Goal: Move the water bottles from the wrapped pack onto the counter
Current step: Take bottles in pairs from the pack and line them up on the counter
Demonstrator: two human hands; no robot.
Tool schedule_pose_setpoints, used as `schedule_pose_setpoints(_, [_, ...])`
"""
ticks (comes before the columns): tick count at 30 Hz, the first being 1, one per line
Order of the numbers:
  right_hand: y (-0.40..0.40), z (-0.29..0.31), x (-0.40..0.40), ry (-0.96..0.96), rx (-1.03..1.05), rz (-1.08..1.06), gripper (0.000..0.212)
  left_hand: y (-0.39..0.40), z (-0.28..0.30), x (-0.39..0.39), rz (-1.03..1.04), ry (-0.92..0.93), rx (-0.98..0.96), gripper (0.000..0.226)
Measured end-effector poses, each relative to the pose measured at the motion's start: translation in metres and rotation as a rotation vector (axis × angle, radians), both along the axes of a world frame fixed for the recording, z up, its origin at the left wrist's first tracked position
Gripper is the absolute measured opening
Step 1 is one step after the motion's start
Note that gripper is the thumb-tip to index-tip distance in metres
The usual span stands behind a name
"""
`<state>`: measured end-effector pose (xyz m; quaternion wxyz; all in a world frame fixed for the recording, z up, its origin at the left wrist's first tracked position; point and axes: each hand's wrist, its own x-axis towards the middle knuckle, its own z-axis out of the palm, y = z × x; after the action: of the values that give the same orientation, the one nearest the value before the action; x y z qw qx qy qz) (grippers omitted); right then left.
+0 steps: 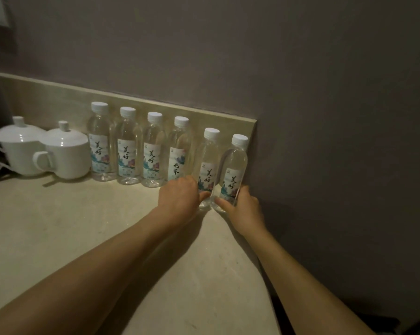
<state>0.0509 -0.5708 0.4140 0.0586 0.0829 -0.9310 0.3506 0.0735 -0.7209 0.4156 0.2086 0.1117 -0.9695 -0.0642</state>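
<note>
Left hand (180, 199) curled round base of fifth bottle (207, 165), thumb on its label. Right hand (244, 209) gripped base of sixth bottle (234, 170), next to wall (325, 117). Both bottles stood upright on counter (83, 226), touching. Four more bottles (141, 151) lined backsplash, white caps. Labels read 美好; fourth showed 无界. Two lidded white cups (47, 151) at left.
</note>
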Motion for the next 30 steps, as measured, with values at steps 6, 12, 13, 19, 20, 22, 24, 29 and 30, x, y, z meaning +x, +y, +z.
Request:
schedule_pose_setpoints(6, [-0.007,0.002,-0.015,-0.014,0.011,0.015,0.057,-0.004,-0.001,-0.014,0.034,-0.006,-0.056,0.052])
schedule_pose_setpoints(12, [-0.011,0.0,-0.026,-0.001,0.005,0.02,0.057,-0.013,-0.005,-0.023,0.046,-0.021,-0.071,0.053])
schedule_pose_setpoints(13, [-0.012,0.0,-0.028,-0.002,0.012,0.02,0.057,-0.014,-0.006,-0.025,0.046,-0.018,-0.066,0.052])
schedule_pose_setpoints(19, [-0.019,-0.001,-0.04,0.005,0.055,0.021,0.06,-0.017,-0.011,-0.033,0.034,-0.011,-0.025,0.049])
schedule_pose_setpoints(20, [-0.02,-0.001,-0.042,0.006,0.06,0.021,0.061,-0.017,-0.012,-0.034,0.03,-0.01,-0.012,0.049])
schedule_pose_setpoints(22, [-0.022,-0.002,-0.045,0.012,0.074,0.014,0.061,-0.017,-0.014,-0.034,0.026,0.003,-0.002,0.048])
schedule_pose_setpoints(24, [-0.023,-0.002,-0.047,0.02,0.084,0.005,0.061,-0.016,-0.013,-0.034,0.04,0.02,-0.021,0.048])
schedule_pose_setpoints(29, [-0.027,-0.003,-0.053,0.025,0.096,-0.015,0.06,-0.014,-0.009,-0.037,0.058,-0.004,-0.041,0.048])
schedule_pose_setpoints(30, [-0.027,-0.003,-0.054,0.025,0.094,-0.016,0.059,-0.014,-0.01,-0.038,0.054,-0.004,-0.03,0.048])
